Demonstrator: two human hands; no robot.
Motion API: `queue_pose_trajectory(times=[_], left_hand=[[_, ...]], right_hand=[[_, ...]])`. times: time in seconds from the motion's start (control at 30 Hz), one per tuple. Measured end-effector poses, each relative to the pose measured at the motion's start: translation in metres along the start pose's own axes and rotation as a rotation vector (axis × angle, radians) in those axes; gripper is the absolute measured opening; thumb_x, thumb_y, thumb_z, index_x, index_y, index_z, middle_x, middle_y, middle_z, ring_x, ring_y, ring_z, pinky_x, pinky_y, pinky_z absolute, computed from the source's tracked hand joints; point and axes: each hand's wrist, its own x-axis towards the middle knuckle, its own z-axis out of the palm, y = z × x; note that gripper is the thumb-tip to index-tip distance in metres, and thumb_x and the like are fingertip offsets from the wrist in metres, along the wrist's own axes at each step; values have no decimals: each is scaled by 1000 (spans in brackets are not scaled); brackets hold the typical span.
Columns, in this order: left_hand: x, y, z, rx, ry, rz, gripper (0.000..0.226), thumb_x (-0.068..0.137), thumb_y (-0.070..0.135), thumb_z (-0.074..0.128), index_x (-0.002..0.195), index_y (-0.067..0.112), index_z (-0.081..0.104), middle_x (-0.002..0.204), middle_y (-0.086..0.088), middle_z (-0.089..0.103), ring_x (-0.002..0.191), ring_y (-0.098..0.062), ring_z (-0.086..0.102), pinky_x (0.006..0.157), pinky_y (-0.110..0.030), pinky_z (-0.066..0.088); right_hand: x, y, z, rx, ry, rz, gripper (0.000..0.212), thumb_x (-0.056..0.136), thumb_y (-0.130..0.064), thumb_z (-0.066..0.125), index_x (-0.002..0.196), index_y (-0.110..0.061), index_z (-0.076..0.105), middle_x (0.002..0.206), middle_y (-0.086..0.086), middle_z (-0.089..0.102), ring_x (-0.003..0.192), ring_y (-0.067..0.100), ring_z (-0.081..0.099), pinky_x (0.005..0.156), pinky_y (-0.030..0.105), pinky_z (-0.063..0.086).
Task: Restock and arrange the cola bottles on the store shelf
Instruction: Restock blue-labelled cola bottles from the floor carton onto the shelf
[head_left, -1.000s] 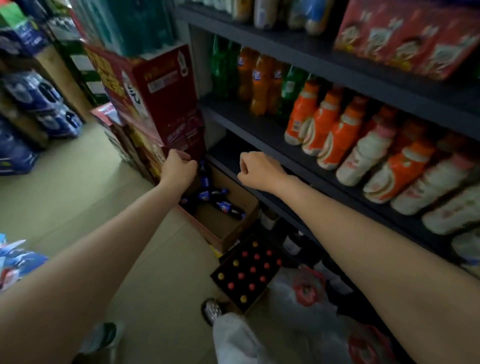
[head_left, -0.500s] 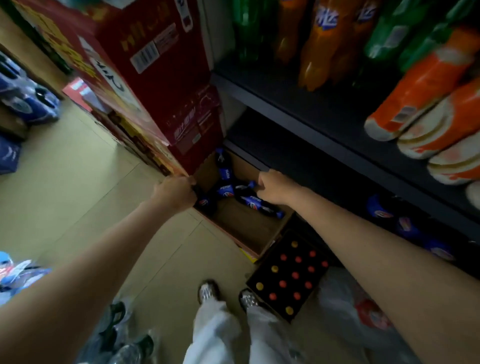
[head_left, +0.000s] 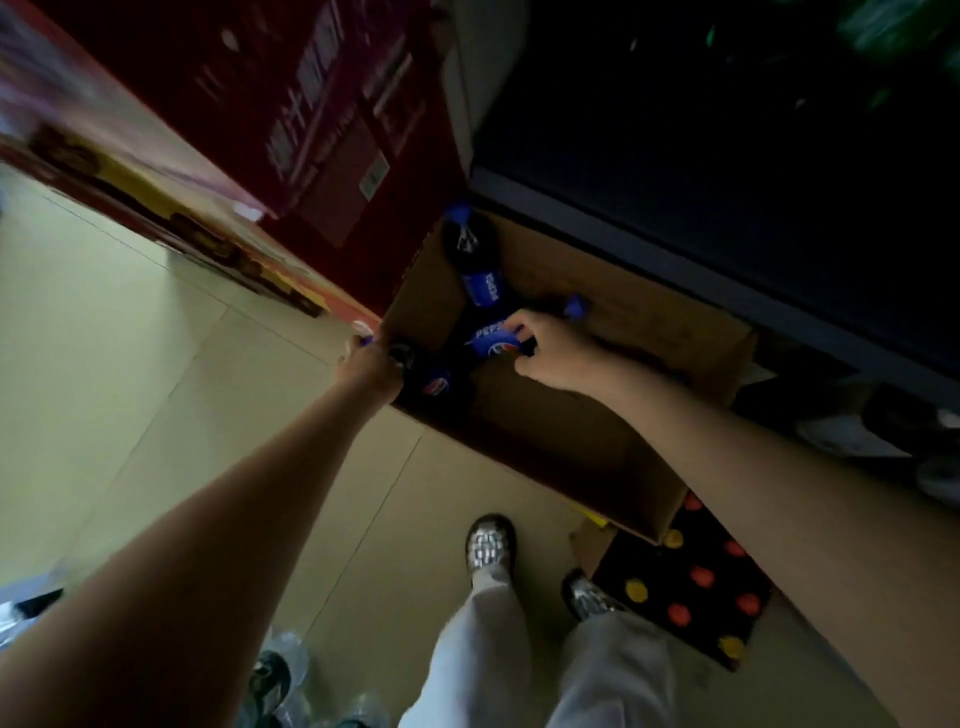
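Head view: at frame centre, right hand (head_left: 545, 358) grips one cola bottle (head_left: 493, 340) lying in the cardboard box (head_left: 571, 441); left hand (head_left: 371, 364) holds another (head_left: 434, 384) at its edge. Restocking seems barely begun; dark shelf (head_left: 727, 156) upper right awaits.

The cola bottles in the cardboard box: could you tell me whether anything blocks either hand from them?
Nothing visible does. The right hand already grips one cola bottle, and the left hand is on another at the open box's corner.
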Motion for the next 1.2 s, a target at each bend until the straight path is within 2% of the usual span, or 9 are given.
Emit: queue_pose_trajectory(times=[0.1, 0.23, 0.33, 0.4, 0.6, 0.8, 0.93, 1.07, 1.2], left_hand=[[8, 1, 16, -27, 122, 29, 57, 91, 17, 51, 142, 19, 27, 141, -20, 26, 121, -40, 43, 96, -45, 48], [8, 22, 31, 88, 94, 309, 47, 90, 22, 54, 133, 21, 36, 141, -18, 28, 107, -33, 55, 79, -30, 51], [9, 48, 48, 159, 93, 521, 47, 89, 24, 56, 132, 19, 38, 135, -14, 35, 110, -29, 54, 90, -34, 49], [18, 58, 54, 131, 131, 562, 48, 89, 25, 56, 133, 16, 39, 132, -13, 38, 112, -29, 53, 94, -35, 47], [40, 38, 69, 31, 302, 606, 51, 85, 35, 59, 129, 14, 44, 129, -10, 42, 117, -25, 41, 102, -35, 35], [47, 41, 68, -149, 284, 604, 45, 81, 32, 67, 120, 13, 55, 123, -6, 50, 113, -20, 48, 100, -32, 42], [38, 47, 48, 62, 242, 720, 44, 84, 31, 63, 122, 11, 55, 127, -8, 50, 114, -22, 52, 98, -32, 42], [-8, 78, 2, 89, 175, 818, 42, 82, 30, 66, 115, 5, 59, 117, -13, 54, 103, -25, 55, 88, -30, 42], [-90, 134, -72, 130, 15, 921, 39, 82, 32, 66, 109, 4, 59, 101, -12, 57, 93, -25, 56, 72, -26, 34]], right_hand=[[12, 29, 13, -36, -23, 86, 45, 89, -8, 54, 132, -13, 44, 134, 11, 48, 123, 25, 47, 102, 35, 41], [24, 60, 19, -269, 27, 153, 51, 91, -9, 52, 139, -14, 36, 145, 10, 34, 131, 30, 38, 106, 40, 39], [44, 77, 16, -600, 90, 91, 69, 89, -4, 54, 148, -19, 21, 158, 3, 7, 141, 32, 19, 115, 43, 27], [64, 83, 11, -735, 116, 66, 83, 86, -3, 59, 150, -24, 11, 159, -1, -3, 142, 32, 11, 115, 44, 22], [111, 78, 13, -1028, 159, 122, 70, 86, -24, 60, 145, -15, 23, 148, 8, 27, 135, 33, 22, 106, 43, 29], [108, 72, 13, -1036, 72, 94, 72, 87, -12, 57, 147, -14, 16, 140, 18, 41, 131, 35, 29, 102, 38, 31], [61, 58, 7, -666, -57, -26, 70, 85, -12, 64, 143, -7, 24, 127, 17, 51, 111, 31, 54, 78, 33, 44], [-7, 1, -44, -568, -53, -93, 48, 81, -20, 68, 122, -8, 47, 119, 15, 51, 103, 30, 54, 68, 28, 35], [-120, -64, -126, -766, -113, -68, 33, 77, -32, 69, 94, -19, 45, 92, 2, 43, 83, 19, 44, 55, 27, 32]])
